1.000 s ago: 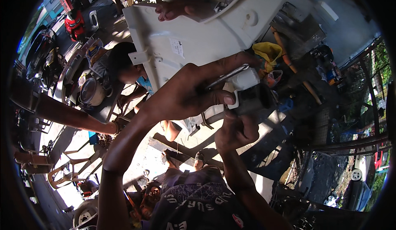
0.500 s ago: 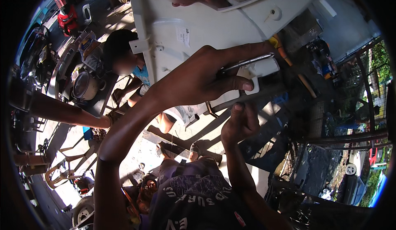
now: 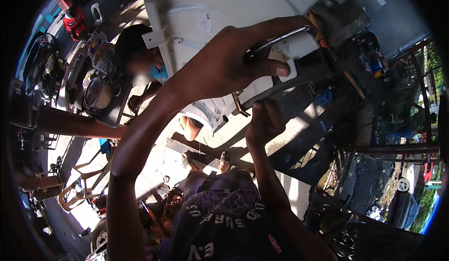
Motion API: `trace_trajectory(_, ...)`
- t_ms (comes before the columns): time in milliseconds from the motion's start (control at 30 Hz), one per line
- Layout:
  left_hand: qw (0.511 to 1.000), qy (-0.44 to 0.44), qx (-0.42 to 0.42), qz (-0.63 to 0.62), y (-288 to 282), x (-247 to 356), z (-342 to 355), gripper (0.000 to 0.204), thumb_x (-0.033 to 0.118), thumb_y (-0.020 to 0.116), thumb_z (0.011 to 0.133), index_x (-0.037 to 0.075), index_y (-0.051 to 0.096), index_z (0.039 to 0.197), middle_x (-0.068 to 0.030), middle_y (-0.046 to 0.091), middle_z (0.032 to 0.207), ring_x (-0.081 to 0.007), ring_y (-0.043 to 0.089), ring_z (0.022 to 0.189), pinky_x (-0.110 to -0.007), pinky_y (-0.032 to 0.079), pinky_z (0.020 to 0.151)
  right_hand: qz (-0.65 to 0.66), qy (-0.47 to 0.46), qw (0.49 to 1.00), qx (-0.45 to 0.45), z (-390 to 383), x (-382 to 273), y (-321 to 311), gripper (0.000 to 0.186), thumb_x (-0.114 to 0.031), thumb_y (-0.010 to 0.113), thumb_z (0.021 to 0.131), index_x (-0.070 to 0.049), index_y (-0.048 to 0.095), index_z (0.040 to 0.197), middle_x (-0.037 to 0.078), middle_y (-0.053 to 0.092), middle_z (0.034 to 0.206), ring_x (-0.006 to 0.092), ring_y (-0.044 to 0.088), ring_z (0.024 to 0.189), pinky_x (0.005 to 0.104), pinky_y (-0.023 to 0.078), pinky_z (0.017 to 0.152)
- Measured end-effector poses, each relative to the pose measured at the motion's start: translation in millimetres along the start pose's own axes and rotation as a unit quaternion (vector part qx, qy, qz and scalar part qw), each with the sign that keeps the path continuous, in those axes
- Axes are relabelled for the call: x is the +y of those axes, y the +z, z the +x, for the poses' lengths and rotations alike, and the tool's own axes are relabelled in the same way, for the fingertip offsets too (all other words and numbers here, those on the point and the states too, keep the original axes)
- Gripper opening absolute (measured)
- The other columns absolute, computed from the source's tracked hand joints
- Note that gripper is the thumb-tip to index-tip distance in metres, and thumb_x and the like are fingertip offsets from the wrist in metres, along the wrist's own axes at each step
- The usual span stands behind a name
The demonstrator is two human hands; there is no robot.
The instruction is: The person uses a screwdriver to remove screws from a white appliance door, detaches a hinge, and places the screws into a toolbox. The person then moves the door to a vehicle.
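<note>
A large off-white moulded panel (image 3: 187,20) is in front of me, with a paper label on its face. My left hand (image 3: 224,67) reaches across its near side, closed around a slim shiny metal tool (image 3: 283,39); its handle end is hidden in my palm. The left thumb lies by a white tab (image 3: 304,46) on the panel's right edge. Below that edge, my right hand (image 3: 265,123) is raised with curled fingers and the thumb on top; whether anything small is inside cannot be made out. A bent brass-coloured piece (image 3: 241,105) hangs at the panel's lower edge, left of it.
Another person (image 3: 140,50) crouches behind the panel's left side. A wooden-handled tool (image 3: 346,76) leans to the right. A pot (image 3: 97,92) stands on a cluttered table at left. Beyond the right side runs a wire-mesh fence (image 3: 374,130).
The panel and my left hand sit higher in the picture. My right hand has dropped slightly away from the panel edge. A hand at the panel's top has mostly left the view.
</note>
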State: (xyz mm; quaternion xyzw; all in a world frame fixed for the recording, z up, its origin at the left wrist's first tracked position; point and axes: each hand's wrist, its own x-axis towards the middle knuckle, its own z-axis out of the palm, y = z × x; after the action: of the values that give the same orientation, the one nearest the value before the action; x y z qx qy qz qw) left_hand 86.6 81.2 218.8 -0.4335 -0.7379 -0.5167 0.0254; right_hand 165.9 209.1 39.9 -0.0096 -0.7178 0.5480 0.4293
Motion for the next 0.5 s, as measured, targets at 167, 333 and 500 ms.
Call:
trace_trajectory(167,0.999,0.027,0.023,0.038,-1,-8,5,0.069,0.024,0.078,0.085,0.016,0.049,0.147,-0.0133,0.071,0.117,-0.0236,0.074,0.091,-0.037,0.057,0.082,0.068,0.058,0.995,-0.054,7,6,-7,0.018,-0.013,0.072,0.093,0.005,0.067,0.094,0.004,0.065,0.084,0.0108,0.056,0.077,0.0258,0.043,0.069)
trace_trajectory(333,0.999,0.004,-0.001,0.036,-2,-2,11,0.068,0.027,0.078,0.086,0.015,0.049,0.147,-0.0131,0.071,0.117,-0.0249,0.074,0.094,-0.038,0.058,0.085,0.018,0.096,0.988,-0.12,-11,32,-17,0.016,-0.01,0.071,0.093,0.004,0.068,0.099,0.004,0.068,0.088,0.0097,0.062,0.081,0.0244,0.048,0.069)
trace_trajectory(500,0.998,0.064,0.008,-0.005,6,-21,17,0.064,0.027,0.075,0.089,0.016,0.05,0.147,-0.0139,0.074,0.108,-0.0254,0.074,0.093,-0.038,0.057,0.084,0.029,0.118,0.986,-0.111,-13,26,-13,0.018,-0.01,0.076,0.089,0.003,0.068,0.098,0.005,0.068,0.091,0.01,0.064,0.083,0.0247,0.05,0.067)
